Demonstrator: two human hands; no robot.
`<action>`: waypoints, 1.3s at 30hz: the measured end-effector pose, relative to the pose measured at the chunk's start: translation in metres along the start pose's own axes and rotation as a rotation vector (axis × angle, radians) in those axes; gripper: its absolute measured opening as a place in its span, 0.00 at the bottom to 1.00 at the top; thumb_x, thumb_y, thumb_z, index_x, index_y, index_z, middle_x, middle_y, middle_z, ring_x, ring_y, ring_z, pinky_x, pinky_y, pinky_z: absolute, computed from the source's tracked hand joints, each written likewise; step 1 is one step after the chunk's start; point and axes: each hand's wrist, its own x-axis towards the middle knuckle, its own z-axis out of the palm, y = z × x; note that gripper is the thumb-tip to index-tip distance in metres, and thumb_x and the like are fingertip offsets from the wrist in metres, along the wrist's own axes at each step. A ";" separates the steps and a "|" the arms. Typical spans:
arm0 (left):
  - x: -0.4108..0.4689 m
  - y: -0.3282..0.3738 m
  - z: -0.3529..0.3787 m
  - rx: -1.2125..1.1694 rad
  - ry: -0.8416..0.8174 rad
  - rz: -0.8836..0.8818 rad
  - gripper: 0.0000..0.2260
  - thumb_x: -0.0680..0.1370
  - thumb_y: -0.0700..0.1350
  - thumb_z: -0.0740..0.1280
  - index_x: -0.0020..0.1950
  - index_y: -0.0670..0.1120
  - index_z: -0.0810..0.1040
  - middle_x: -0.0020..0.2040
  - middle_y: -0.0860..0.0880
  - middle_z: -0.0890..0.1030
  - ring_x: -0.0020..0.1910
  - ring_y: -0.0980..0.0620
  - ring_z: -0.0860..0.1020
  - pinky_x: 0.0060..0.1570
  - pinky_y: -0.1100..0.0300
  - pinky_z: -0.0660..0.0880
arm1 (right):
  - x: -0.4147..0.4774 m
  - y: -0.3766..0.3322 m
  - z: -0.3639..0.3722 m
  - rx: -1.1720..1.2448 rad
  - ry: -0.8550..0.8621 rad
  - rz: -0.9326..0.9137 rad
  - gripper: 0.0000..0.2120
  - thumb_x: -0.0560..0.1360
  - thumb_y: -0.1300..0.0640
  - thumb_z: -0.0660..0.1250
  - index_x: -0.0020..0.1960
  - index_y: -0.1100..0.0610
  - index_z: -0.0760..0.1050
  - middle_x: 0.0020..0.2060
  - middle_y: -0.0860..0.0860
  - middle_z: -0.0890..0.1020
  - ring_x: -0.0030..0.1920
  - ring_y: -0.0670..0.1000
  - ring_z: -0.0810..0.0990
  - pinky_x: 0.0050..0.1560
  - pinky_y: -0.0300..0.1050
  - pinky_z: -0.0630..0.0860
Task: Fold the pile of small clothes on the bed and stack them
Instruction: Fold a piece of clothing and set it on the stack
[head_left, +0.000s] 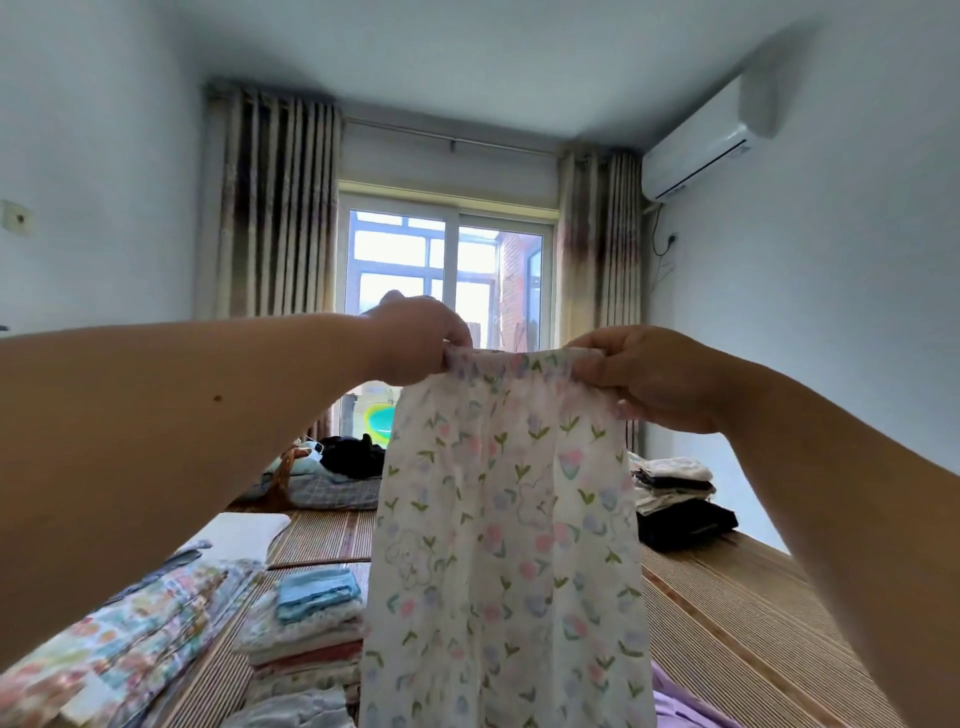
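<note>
A white garment printed with pink and blue tulips (509, 519) is held up in the air in front of the camera, above the bed (322, 535). Its gathered top edge is stretched between the two hands and the rest hangs straight down. The left corner of that edge is pinched by the left hand (415, 338), whose fingers (456, 332) are curled closed on the cloth. The right corner is gripped by the right hand (649, 379), with the fabric bunched inside its closed grasp.

The bed is covered by a bamboo mat (727, 597). To the lower left of the hanging garment, a stack of folded clothes (306, 649) is seen on the mat, topped by a light blue piece (317, 592). A floral quilt (130, 639) lies just beside this stack, at the left edge. A second stack of folded clothes (675, 488), white above and dark below, is placed on the right side of the bed, well apart from the first. A dark heap of clothes (353, 457) is seen at the far end, near the window (447, 270). A purple cloth (680, 706) shows at the bottom edge. An air conditioner (696, 145) is mounted on the right wall.
</note>
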 end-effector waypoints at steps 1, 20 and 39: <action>-0.001 -0.001 0.000 -0.070 0.024 0.014 0.07 0.79 0.42 0.65 0.53 0.49 0.82 0.56 0.50 0.80 0.52 0.55 0.72 0.56 0.58 0.65 | -0.002 -0.001 0.000 0.021 -0.038 -0.007 0.06 0.78 0.60 0.62 0.48 0.57 0.79 0.41 0.52 0.82 0.44 0.51 0.80 0.45 0.45 0.79; -0.021 0.023 -0.016 -1.100 -0.285 -0.156 0.23 0.72 0.59 0.64 0.66 0.55 0.71 0.54 0.48 0.81 0.43 0.49 0.82 0.48 0.53 0.75 | -0.007 -0.004 0.025 -0.036 0.209 -0.137 0.11 0.71 0.52 0.72 0.48 0.59 0.80 0.39 0.52 0.81 0.40 0.51 0.79 0.43 0.49 0.77; 0.039 0.033 0.207 -1.102 -0.409 -0.670 0.09 0.82 0.48 0.60 0.53 0.42 0.73 0.53 0.41 0.79 0.39 0.47 0.81 0.44 0.53 0.82 | 0.060 0.173 0.034 0.034 0.277 0.386 0.16 0.79 0.61 0.60 0.65 0.64 0.71 0.49 0.58 0.79 0.47 0.55 0.79 0.56 0.54 0.76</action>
